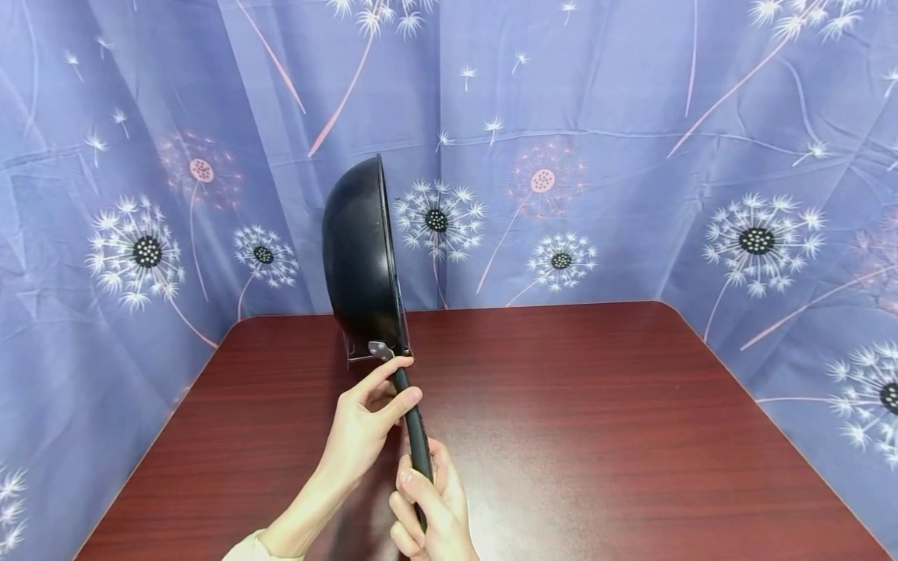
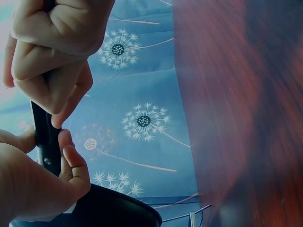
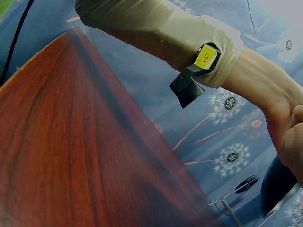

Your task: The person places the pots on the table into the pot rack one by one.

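Observation:
A black wok-shaped pan (image 1: 359, 253) stands on edge, its bowl facing right and its long black handle (image 1: 417, 436) slanting down toward me. My left hand (image 1: 361, 428) pinches the handle near the bowl, just below the metal joint. Lower down, my right hand (image 1: 435, 499) grips the handle's end with curled fingers. A thin wire rack (image 1: 359, 359) shows behind the bowl's lower edge; the pan hides most of it. From the left wrist, both hands appear around the handle, with the pan's dark rim (image 2: 113, 208) below them.
The reddish-brown wooden table (image 1: 596, 413) extends to both sides of the hands. Blue dandelion-print curtain (image 1: 617, 101) encloses its back and sides. In the right wrist view, a yellow-labelled camera mount (image 3: 207, 56) sits on the left sleeve, and a dark cable (image 3: 16, 40) hangs at the upper left.

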Available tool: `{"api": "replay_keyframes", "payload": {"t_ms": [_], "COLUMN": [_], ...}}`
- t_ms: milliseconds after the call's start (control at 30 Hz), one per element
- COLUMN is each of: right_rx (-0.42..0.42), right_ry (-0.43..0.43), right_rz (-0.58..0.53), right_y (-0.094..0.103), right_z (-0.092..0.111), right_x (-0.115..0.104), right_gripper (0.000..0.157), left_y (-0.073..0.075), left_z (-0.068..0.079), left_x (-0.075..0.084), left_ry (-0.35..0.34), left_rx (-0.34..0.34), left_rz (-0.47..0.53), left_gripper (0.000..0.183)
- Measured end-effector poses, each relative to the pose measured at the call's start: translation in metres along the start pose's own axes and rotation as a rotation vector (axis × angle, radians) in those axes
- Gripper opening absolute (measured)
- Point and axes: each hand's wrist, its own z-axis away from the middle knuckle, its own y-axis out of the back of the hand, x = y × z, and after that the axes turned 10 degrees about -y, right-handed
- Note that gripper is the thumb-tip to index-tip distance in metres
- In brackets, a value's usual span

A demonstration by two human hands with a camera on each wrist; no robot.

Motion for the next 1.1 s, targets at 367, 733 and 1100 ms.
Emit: {"api": "replay_keyframes", "payload": {"t_ms": [367,733,1100], "right_rx": [-0.004,0.015,-0.002], "right_ry": [0.003,-0.024,-0.022], "right_rz": [-0.020,-0.045,-0.017], "right_y": [0.0017,-0.0013,0.0002], "right_z": [0.0013,0.0053,0.0070], "right_x": [-0.0019,-0.0021,-0.0013], "right_gripper": [0.028,0.026,0.026], "left_y": [-0.0035,-0.0044,-0.0052], "left_z": [-0.0024,-0.0005,0.0009], "left_x": [-0.0031,-0.0062,-0.0066], "left_ry": [0.009,0.048,0.066], "left_rx": [-0.021,-0.033,-0.049], "left_rz": [-0.012,-0.003,0.035], "left_gripper": [0.040,0.039,0.040]}}
